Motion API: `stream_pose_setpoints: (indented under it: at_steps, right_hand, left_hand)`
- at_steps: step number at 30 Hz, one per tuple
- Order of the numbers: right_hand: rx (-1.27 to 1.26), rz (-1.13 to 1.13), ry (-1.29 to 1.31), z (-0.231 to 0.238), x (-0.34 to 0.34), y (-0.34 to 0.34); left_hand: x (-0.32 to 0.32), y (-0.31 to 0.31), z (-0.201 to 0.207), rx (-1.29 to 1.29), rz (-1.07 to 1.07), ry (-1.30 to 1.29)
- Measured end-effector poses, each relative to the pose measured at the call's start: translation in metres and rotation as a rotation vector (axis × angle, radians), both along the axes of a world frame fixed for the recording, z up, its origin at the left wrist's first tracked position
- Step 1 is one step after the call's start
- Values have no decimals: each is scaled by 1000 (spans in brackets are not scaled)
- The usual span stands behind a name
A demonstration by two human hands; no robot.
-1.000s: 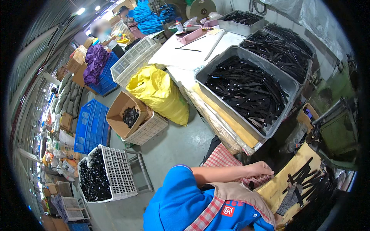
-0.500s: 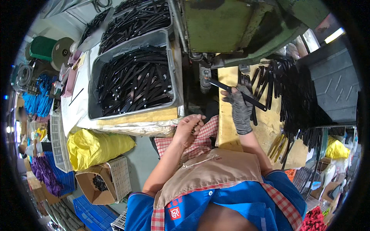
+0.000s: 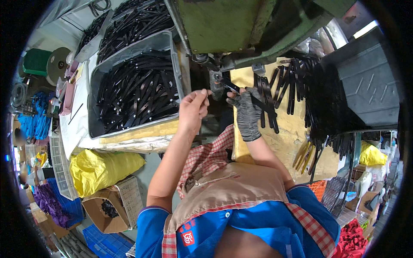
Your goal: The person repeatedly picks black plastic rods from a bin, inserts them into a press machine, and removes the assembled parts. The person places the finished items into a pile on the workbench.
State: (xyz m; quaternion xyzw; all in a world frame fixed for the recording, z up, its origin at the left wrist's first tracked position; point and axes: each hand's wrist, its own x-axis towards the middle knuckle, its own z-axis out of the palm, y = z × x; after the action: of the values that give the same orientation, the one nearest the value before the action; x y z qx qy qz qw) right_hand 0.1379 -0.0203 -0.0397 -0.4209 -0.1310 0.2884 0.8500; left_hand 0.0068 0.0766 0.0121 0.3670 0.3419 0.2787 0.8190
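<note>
My right hand (image 3: 248,118), in a grey striped glove with bare fingertips, grips a flat black metal strip (image 3: 260,104). The strip slants up to the left, and its far end meets the round metal head (image 3: 216,84) beneath the green machine (image 3: 228,26). Bare and raised, my left hand (image 3: 193,111) is just left of that head, between it and the grey bin. Its thumb and forefinger are pinched together toward the head; anything between them is too small to make out.
A grey bin (image 3: 177,71) full of black strips stands at left. More black strips (image 3: 292,86) lie on the yellowish worktop (image 3: 282,142) at right, heaped before a tilted dark bin (image 3: 370,81). A yellow sack (image 3: 105,170) and cardboard box (image 3: 97,215) are lower left.
My left hand has risen from near my lap to beside the machine head. The right hand has moved the strip left, its end now at the head. The whole view has shifted slightly.
</note>
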Motion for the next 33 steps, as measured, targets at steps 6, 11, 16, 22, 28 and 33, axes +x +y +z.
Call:
stream_pose_setpoints:
  at_steps: [6, 11, 16, 22, 28, 33]
  right_hand:
    - [-364, 150, -377, 0, -27, -43]
    - [-892, -130, -1068, -17, 44, -95]
    - [-1257, -128, -1247, -21, 104, -115]
    - [-1470, 372, -1080, 1, 121, -108]
    - [-1343, 306, -1272, -9, 111, -121]
    - [-1345, 122, -1274, -11, 106, -128]
  left_hand:
    - [35, 28, 10, 101, -6, -30]
    - [53, 43, -5, 202, -106, 59]
    - [56, 41, 0, 160, -137, 50]
    - [31, 43, -40, -662, 29, -522]
    - [-13, 4, -75, -1024, 273, -617]
    - [-29, -12, -83, -968, 453, -456]
